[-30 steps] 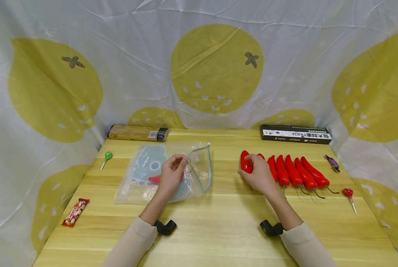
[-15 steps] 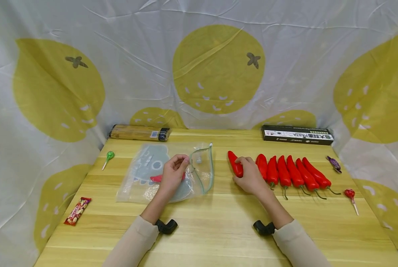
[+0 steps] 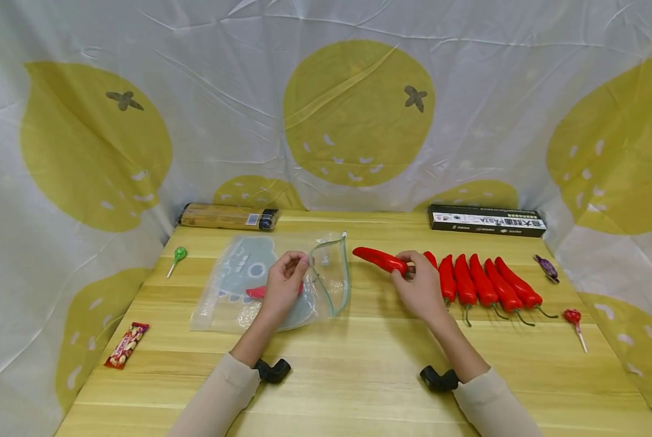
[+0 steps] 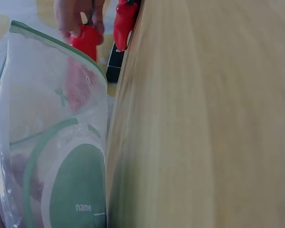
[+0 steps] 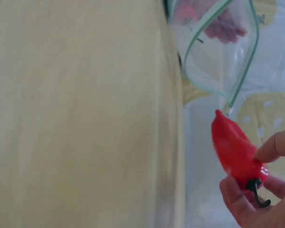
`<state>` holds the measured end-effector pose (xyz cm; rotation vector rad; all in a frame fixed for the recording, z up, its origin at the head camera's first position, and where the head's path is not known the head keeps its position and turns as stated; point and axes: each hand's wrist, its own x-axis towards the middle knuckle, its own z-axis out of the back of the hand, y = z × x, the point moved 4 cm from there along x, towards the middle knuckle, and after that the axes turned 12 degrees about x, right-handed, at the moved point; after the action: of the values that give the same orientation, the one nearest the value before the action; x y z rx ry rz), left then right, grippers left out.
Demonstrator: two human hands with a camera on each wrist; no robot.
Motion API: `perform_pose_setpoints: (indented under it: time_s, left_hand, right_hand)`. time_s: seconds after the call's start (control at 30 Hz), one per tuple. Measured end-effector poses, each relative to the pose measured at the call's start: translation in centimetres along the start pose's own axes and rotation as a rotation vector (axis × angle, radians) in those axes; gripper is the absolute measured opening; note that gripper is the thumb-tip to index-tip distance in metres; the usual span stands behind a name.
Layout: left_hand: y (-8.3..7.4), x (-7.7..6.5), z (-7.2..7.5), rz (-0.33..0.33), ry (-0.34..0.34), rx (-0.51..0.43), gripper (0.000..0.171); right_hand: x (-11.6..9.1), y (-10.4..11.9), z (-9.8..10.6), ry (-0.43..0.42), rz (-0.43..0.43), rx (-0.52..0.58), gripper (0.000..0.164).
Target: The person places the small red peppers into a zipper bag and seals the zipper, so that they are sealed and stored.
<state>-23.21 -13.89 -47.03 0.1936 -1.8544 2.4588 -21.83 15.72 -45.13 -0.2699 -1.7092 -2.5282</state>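
A clear zip bag [image 3: 211, 312] with a green zip edge and a blue-grey dinosaur print lies at left centre, its mouth gaping to the right. Inside it is a red chili pepper [image 3: 256, 292], partly hidden by my left hand [image 3: 282, 285], which pinches the bag near its mouth. My right hand [image 3: 423, 288] grips another red chili pepper [image 3: 379, 259] by its stem end, its tip pointing left at the bag's mouth, just apart from it. The right wrist view shows this chili's green stem [image 5: 257, 192] between the fingers. Several more chili peppers [image 3: 484, 286] lie in a row to the right.
A pasta pack [image 3: 224, 217] lies at the back left and a black pasta box [image 3: 487, 221] at the back right. A green lollipop [image 3: 180, 254] and a red snack bar [image 3: 126, 346] lie left; a purple candy [image 3: 547, 268] and a red lollipop [image 3: 572, 316] lie right.
My right hand has carried its chili pepper leftward from the row and turned it from upright in view to nearly level, tip leftward. My left hand has kept its hold on the bag.
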Motion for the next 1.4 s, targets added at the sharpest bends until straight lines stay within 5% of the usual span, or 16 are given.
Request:
perform_pose_setpoints:
  time_s: [0.3, 0.73, 1.0, 1.2, 1.4]
  left_hand:
    - [-0.4, -0.2, -0.1, -0.028, 0.026, 0.009, 0.032]
    - [-0.6, -0.3, -0.5, 0.004, 0.071, 0.02, 0.028]
    - [-3.2, -1.1, 0.1, 0.018, 0.06, 0.047, 0.019]
    - [-3.0, -1.0, -0.1, 0.019, 0.064, 0.035, 0.018]
    - [-2.8, -1.0, 0.0, 0.037, 0.086, 0.037, 0.019]
  right_hand:
    - [-0.1, 1.2, -1.7, 0.119, -0.09, 0.193, 0.029]
    - [1.4, 0.8, -7.6, 0.15, -0.117, 0.209, 0.029]
    - [1.6, 0.6, -10.1, 0.192, -0.146, 0.242, 0.034]
    - [1.2, 0.5, -9.8, 0.239, -0.179, 0.321, 0.047]
    - [0.2, 0.5, -7.4, 0.226, -0.176, 0.33, 0.039]
